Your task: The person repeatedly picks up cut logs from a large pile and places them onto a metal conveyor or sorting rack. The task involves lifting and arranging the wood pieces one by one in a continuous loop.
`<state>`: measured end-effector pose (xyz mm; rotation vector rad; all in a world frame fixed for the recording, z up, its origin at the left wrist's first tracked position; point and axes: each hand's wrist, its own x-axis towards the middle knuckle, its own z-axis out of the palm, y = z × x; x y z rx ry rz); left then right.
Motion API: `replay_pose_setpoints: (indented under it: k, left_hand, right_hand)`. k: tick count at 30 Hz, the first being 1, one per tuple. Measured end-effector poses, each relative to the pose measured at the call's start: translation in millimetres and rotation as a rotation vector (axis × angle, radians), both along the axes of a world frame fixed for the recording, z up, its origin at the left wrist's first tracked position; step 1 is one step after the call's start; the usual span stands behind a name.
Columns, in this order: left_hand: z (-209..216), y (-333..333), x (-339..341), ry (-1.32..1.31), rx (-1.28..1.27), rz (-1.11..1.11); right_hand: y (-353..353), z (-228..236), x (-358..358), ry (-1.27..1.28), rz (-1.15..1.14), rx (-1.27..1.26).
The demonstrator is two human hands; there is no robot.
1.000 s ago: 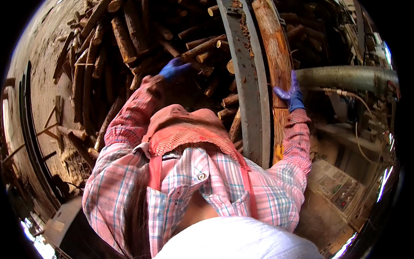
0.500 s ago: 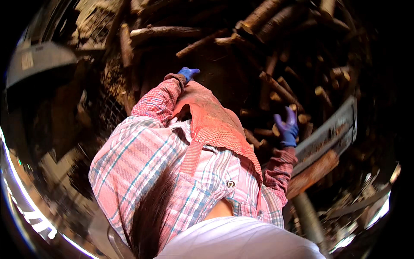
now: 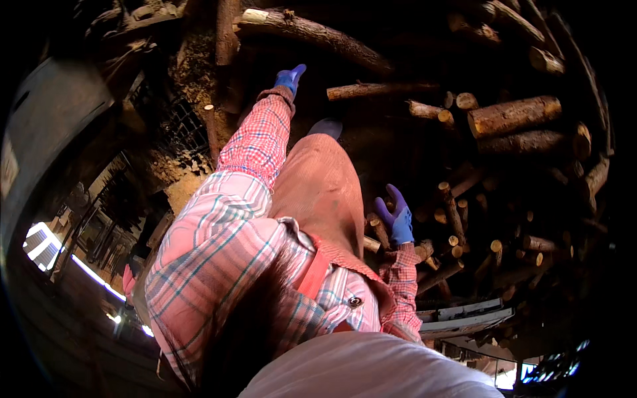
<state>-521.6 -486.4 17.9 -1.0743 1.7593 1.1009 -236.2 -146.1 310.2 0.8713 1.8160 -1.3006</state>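
Note:
My left hand (image 3: pixel 290 78), in a blue-purple glove, reaches out ahead over dark ground with its fingers stretched and nothing visible in them. Just beyond it lies a long, thick log (image 3: pixel 318 36) with bark on. To its right is a thinner log (image 3: pixel 381 89). At my right side hangs my right hand (image 3: pixel 398 219), gloved alike, thumb and fingers spread and holding nothing. Close by it are cut pieces of firewood, among them a short upright log (image 3: pixel 453 211) and a pale-ended piece (image 3: pixel 371 244).
Stacked logs (image 3: pixel 514 116) lie at the right, with many cut pieces below them. A grey metal panel (image 3: pixel 464 318) stands low at the right. To the left are a dark wire grid (image 3: pixel 186 126), heaped wood chips (image 3: pixel 186 189) and a large grey sheet-like object (image 3: pixel 56 99).
The whole view has turned, and the surroundings have shifted. My left arm is stretched further forward. The grey panel at the right now appears lower, and a shoe tip shows ahead of the apron.

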Motion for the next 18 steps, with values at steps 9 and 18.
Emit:
replay_pose_setpoints:
  k: [9,18]
  left_hand:
    - [-219.4,107.9,-72.8,-0.025,0.037,0.485]
    - [-213.9,110.3,-54.1,0.545,0.337,0.747]
  right_hand:
    - [-34.7,-87.1,-10.6,-0.215,-0.515,-0.141]
    - [-26.3,-157.5,-101.1,-0.124,-0.499,-0.045]
